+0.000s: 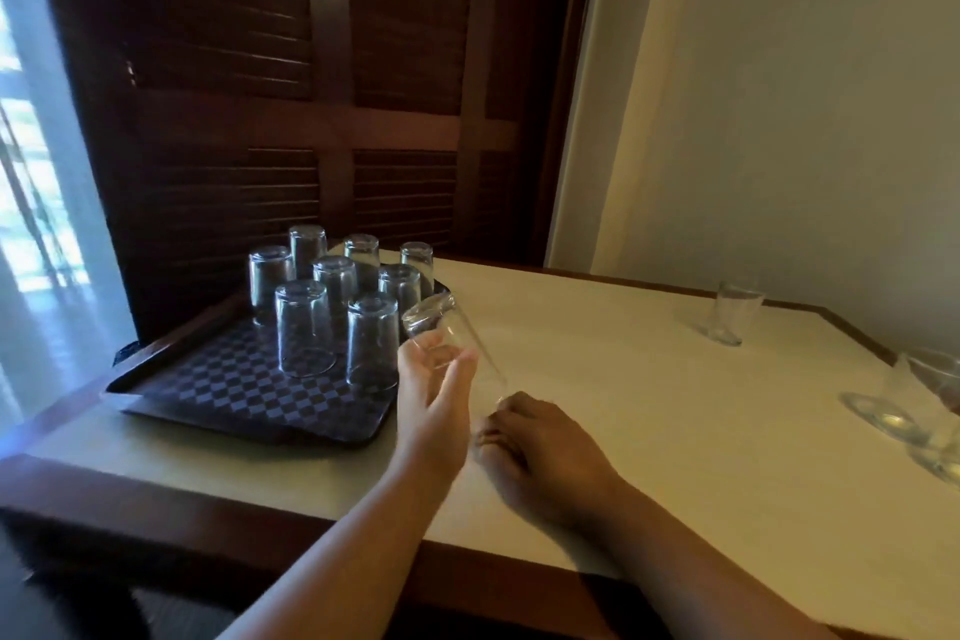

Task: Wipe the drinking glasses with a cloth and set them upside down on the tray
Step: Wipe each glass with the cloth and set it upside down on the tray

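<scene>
Your left hand point(436, 382) grips one clear drinking glass point(453, 340), tilted. Just left of it, eight inverted glasses point(304, 327) fill the far part of the dark checkered tray point(218, 390), with open checker near its front rim. Your right hand point(540, 442) curls at the tilted glass's mouth; I cannot tell whether it grasps. To its right on the cream table point(623, 405) stand one upright glass point(732, 314) and a blurred glass cluster point(914, 405) at the edge.

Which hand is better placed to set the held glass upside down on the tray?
Left. The left hand grips the glass round its body just beside the tray; the right hand sits at the glass's lower end, farther away.
</scene>
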Demonstrator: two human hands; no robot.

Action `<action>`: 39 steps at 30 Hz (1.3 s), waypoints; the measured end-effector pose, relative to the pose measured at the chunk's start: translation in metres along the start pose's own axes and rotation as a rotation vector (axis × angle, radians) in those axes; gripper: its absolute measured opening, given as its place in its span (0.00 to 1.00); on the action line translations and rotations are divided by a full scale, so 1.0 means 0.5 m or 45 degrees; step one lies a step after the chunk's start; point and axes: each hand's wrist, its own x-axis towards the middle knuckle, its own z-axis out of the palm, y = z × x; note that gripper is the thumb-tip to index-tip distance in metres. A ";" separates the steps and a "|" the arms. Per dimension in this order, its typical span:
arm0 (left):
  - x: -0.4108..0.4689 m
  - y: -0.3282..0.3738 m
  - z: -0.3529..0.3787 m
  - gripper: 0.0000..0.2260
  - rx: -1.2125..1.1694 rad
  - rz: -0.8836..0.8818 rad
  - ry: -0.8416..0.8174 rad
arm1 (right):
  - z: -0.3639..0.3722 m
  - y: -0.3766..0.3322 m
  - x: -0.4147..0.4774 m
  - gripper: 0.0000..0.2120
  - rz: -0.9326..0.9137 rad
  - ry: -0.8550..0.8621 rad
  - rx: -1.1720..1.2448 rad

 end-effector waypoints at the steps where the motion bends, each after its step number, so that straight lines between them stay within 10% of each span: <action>1: -0.007 0.021 -0.035 0.24 -0.002 0.038 -0.010 | 0.012 -0.008 0.006 0.10 0.045 -0.001 -0.004; 7: 0.068 0.111 -0.251 0.22 0.257 0.203 0.292 | 0.058 -0.020 0.080 0.18 0.217 -0.129 -0.067; 13: 0.246 0.099 -0.449 0.40 0.839 -0.092 0.417 | 0.098 -0.005 0.172 0.17 0.369 -0.113 -0.124; 23: 0.379 0.044 -0.480 0.36 1.260 -0.329 0.287 | 0.130 0.041 0.260 0.17 0.454 -0.095 -0.170; 30: 0.313 0.074 -0.456 0.58 1.196 -0.213 0.477 | 0.124 0.028 0.247 0.18 0.504 -0.070 -0.133; 39: 0.123 0.127 -0.269 0.27 1.458 0.238 0.216 | 0.071 -0.031 0.107 0.19 0.462 -0.081 -0.090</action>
